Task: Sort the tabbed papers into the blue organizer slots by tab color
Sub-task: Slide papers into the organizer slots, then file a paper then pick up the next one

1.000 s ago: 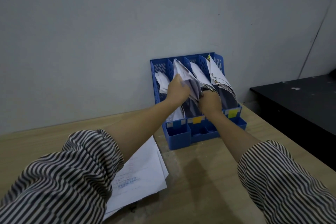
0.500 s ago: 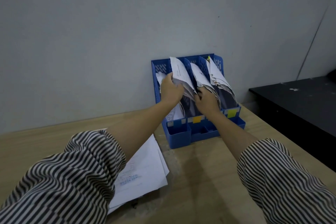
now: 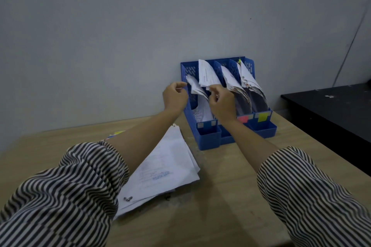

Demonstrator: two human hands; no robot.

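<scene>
Both hands are working at the blue organizer [image 3: 208, 140]: the left hand [image 3: 175, 98] is pinching the edge of the papers in the leftmost slot [image 3: 193, 88] between thumb and fingertips, and the right hand [image 3: 221, 102] is curling its fingers at the lower edge of the sheet in the second slot [image 3: 207, 75], but I cannot tell if this grip is really closing on the paper. I am judging that the step in hand is settling filed papers into their slots. The next move is probably asking to take a new sheet from the loose pile [image 3: 162, 170] lying on the surface [image 3: 220, 206] under the left forearm, and to read its tab colour. A pink tab [image 3: 243, 119] and a yellow tab [image 3: 263, 116] are marking the two right slots; the second slot's label is hiding behind the right wrist, and the tabs on the pile are too small to read
</scene>
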